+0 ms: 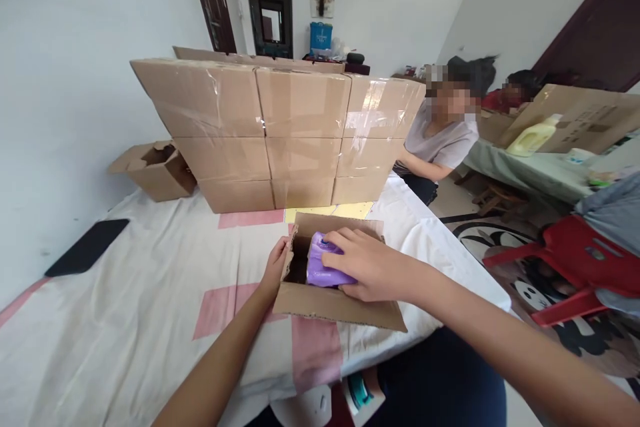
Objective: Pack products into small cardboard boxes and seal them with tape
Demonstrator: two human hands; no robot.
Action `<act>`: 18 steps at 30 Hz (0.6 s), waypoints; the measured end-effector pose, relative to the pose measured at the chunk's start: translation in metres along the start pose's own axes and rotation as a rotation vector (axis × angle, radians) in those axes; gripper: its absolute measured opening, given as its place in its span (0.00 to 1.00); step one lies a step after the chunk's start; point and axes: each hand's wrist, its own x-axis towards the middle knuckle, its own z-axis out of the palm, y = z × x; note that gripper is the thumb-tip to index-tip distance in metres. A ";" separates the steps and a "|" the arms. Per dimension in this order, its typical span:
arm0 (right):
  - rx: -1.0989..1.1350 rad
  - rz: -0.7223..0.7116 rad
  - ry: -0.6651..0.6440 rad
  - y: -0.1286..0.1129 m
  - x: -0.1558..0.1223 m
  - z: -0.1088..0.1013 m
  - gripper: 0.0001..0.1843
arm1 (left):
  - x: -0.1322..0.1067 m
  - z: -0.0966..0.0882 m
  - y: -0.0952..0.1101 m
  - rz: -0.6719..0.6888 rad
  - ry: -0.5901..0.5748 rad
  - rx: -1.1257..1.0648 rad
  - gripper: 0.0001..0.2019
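Note:
A small cardboard box [345, 310] with its flaps up stands in front of me on the cloth-covered table. My left hand [277, 263] is closed on the box's left edge, its fingertips partly hidden there. From the right, my right hand [367, 263] grips a purple soft packet [320, 267] in the mouth of the box. The packet's right part is covered by my fingers. Behind the box rises a wall of joined, taped cardboard cartons [300, 140], several compartments wide and high.
Another open carton [163, 177] stands at the left by the wall, near a black flat object [87, 247]. A person [440, 140] crouches right of the carton wall. Farther right are a red plastic stool [575, 260] and a second table with a yellow bottle [535, 137].

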 end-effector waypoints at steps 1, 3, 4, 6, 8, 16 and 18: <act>-0.037 -0.029 -0.032 0.000 0.005 0.000 0.18 | 0.000 -0.001 0.000 0.013 -0.020 -0.009 0.17; -0.112 -0.086 -0.058 0.002 0.015 0.004 0.14 | 0.001 -0.003 0.000 0.035 -0.038 -0.011 0.17; -0.147 -0.112 -0.054 0.002 0.018 0.006 0.13 | 0.002 -0.003 0.001 0.040 -0.037 -0.004 0.17; -0.204 -0.167 -0.044 0.002 0.024 0.010 0.11 | 0.003 -0.005 0.002 0.038 -0.039 0.013 0.18; -0.246 -0.184 -0.080 -0.001 0.029 0.011 0.09 | 0.005 -0.006 0.002 0.025 -0.052 0.013 0.19; -0.340 0.014 -0.428 -0.020 0.050 0.010 0.12 | 0.014 -0.011 -0.004 0.021 -0.115 -0.032 0.23; -0.365 -0.009 -0.459 -0.020 0.052 0.015 0.10 | 0.014 -0.012 -0.005 0.028 -0.108 -0.023 0.24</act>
